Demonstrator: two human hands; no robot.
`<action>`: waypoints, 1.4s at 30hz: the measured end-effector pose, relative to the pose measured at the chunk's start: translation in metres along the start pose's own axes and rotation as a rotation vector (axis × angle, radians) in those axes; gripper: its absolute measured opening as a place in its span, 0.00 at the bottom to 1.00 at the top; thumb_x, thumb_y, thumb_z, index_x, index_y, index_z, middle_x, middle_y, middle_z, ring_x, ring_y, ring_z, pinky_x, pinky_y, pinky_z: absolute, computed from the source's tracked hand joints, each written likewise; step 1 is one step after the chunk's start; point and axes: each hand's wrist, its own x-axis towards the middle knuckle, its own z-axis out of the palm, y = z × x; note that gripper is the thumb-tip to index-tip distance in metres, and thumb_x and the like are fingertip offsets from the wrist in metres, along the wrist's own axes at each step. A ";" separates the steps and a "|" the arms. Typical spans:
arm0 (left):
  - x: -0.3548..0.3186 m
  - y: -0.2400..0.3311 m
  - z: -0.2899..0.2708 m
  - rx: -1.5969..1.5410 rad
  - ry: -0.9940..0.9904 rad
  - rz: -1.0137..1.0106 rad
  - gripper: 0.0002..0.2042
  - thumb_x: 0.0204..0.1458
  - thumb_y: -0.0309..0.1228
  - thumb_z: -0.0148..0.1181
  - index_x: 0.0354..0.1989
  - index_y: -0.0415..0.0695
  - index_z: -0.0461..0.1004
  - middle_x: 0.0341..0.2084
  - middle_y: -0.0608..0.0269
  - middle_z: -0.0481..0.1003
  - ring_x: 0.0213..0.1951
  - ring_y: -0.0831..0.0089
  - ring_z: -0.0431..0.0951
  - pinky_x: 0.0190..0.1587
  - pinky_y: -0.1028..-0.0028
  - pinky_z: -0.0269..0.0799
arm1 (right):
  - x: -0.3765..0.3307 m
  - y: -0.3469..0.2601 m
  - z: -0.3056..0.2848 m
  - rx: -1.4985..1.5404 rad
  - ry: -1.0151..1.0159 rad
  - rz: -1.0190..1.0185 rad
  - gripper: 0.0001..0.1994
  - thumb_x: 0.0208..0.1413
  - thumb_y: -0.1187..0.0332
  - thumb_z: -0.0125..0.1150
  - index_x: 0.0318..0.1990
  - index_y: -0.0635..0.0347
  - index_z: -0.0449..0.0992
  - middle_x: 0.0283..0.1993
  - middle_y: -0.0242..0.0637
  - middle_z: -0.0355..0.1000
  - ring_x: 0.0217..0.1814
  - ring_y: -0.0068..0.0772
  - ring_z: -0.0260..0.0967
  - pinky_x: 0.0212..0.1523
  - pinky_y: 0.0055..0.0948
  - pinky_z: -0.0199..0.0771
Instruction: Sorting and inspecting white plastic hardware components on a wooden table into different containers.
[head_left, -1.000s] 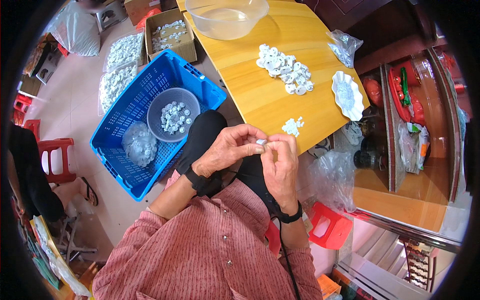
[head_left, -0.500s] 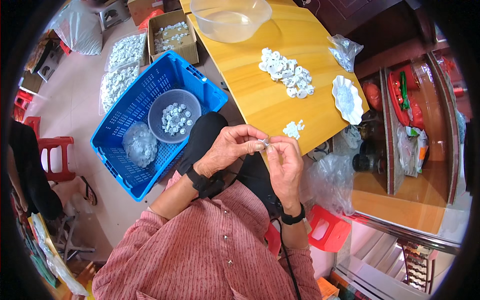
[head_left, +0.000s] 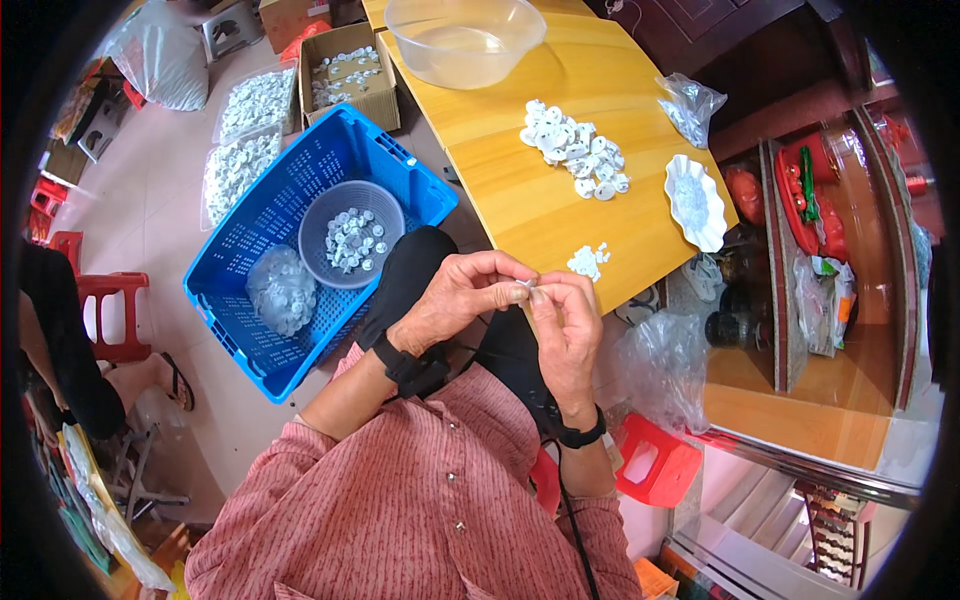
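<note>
My left hand (head_left: 480, 287) and my right hand (head_left: 567, 325) meet at the near edge of the yellow wooden table (head_left: 470, 155). Both are closed in a pinch on one small white plastic piece (head_left: 528, 285), mostly covered by the fingertips. Just beyond the right hand lies a little heap of tiny white pieces (head_left: 588, 262). Farther back on the table is a larger pile of round white plastic parts (head_left: 575, 148). A white scalloped dish (head_left: 712, 236) at the right edge holds small clear or pale bits.
Left of my knee, a blue crate (head_left: 235, 240) holds a grey bowl (head_left: 318, 262) of white parts and a plastic bag (head_left: 282, 292). A clear basin (head_left: 465, 60) stands at the table's back. A red stool (head_left: 660, 462) is at my right. Someone in dark clothes (head_left: 65, 330) sits far left.
Both hands stay together on the small white piece. The right-hand fingers have shifted very slightly; the view has moved a little. Little else differs.
</note>
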 end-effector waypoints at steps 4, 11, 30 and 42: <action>0.000 0.000 0.000 -0.032 0.010 -0.046 0.10 0.58 0.25 0.63 0.47 0.37 0.79 0.38 0.66 0.80 0.40 0.81 0.78 0.45 0.77 0.76 | -0.002 0.005 0.001 0.156 0.013 0.092 0.03 0.60 0.75 0.59 0.36 0.65 0.71 0.42 0.43 0.70 0.42 0.36 0.70 0.42 0.30 0.72; -0.001 -0.004 0.001 -0.028 0.035 -0.066 0.10 0.57 0.26 0.64 0.46 0.37 0.79 0.37 0.66 0.80 0.37 0.81 0.78 0.43 0.79 0.76 | -0.002 0.003 0.002 0.044 -0.006 0.091 0.03 0.59 0.77 0.59 0.36 0.65 0.71 0.42 0.43 0.70 0.42 0.36 0.70 0.41 0.28 0.73; -0.027 0.016 -0.167 0.336 0.776 -0.030 0.11 0.55 0.33 0.68 0.40 0.38 0.80 0.25 0.71 0.76 0.25 0.84 0.71 0.28 0.83 0.65 | -0.020 0.031 -0.021 -0.084 -0.002 0.174 0.04 0.59 0.76 0.61 0.36 0.65 0.72 0.40 0.42 0.72 0.42 0.38 0.72 0.43 0.31 0.73; 0.006 0.017 -0.136 0.862 0.798 0.174 0.11 0.54 0.31 0.66 0.41 0.36 0.81 0.33 0.57 0.82 0.33 0.74 0.81 0.37 0.74 0.75 | -0.021 0.030 -0.022 -0.112 0.039 0.145 0.04 0.59 0.76 0.61 0.37 0.66 0.72 0.41 0.43 0.72 0.41 0.39 0.73 0.42 0.31 0.75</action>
